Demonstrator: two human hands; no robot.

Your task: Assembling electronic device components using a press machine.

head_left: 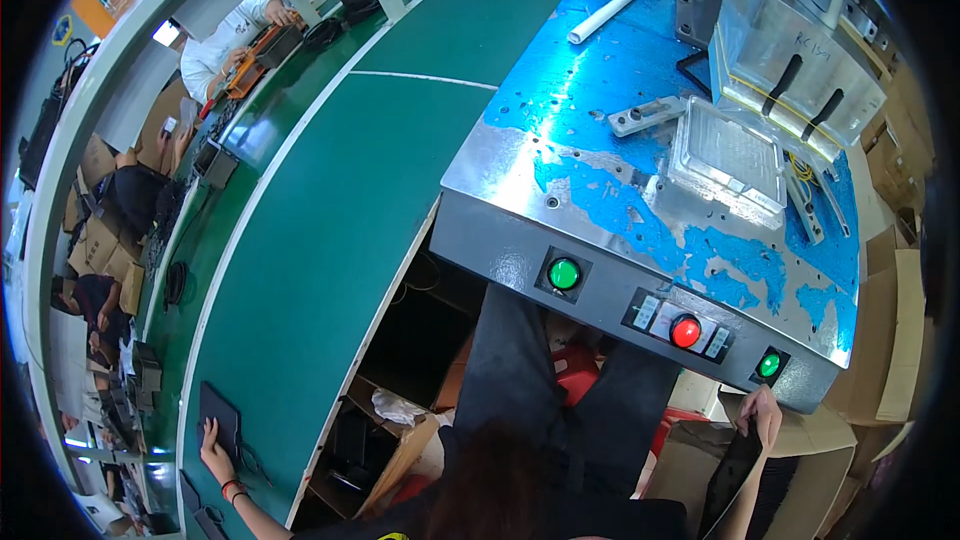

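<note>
At the lower left, my left hand (214, 456) grips the near end of a black flat case (220, 414) on the green bench; a thin dark cable (254, 466) lies beside it. Over at the lower right, my right hand (763, 418) is closed around the top of a black flat piece (733, 468). That hand is just below the right green button (769, 365) of a grey press table, above an open cardboard box (690, 452). Part of the black piece is hidden by my hand and forearm.
The press table (500, 175) carries a clear plastic fixture (728, 160), a metal bar (645, 117) and a white tube (602, 17). A red button (685, 331) and another green button (563, 274) sit on its front. The green bench (330, 240) curves left; people work beyond it.
</note>
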